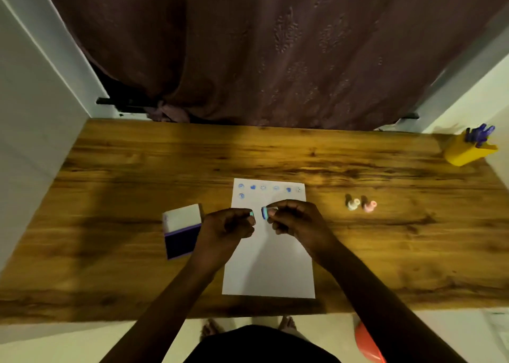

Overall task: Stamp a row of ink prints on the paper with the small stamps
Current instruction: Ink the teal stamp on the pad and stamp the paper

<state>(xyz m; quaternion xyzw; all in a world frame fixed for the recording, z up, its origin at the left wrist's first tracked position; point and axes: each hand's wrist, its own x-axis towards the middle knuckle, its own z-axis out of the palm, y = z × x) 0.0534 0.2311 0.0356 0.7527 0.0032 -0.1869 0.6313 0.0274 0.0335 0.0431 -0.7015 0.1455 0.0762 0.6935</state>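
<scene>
A white sheet of paper [268, 266] lies on the wooden table [124, 170]. Along its top edge runs a row of several blue prints [264, 187], with one more print [241, 196] below at the left. Both hands hover over the paper. My right hand [294, 221] pinches a small teal stamp [265, 213] with its inked face turned left. My left hand [231, 223] grips a small teal piece [251, 214], probably the stamp's cap, a short gap away. An open ink pad [181, 230] with a white lid sits left of the paper.
Two more small stamps, a cream one [353, 204] and a pink one [369, 206], stand right of the paper. A yellow cup [465, 152] of blue pens is at the far right corner. A curtain hangs behind the table. An orange object [367, 344] lies on the floor.
</scene>
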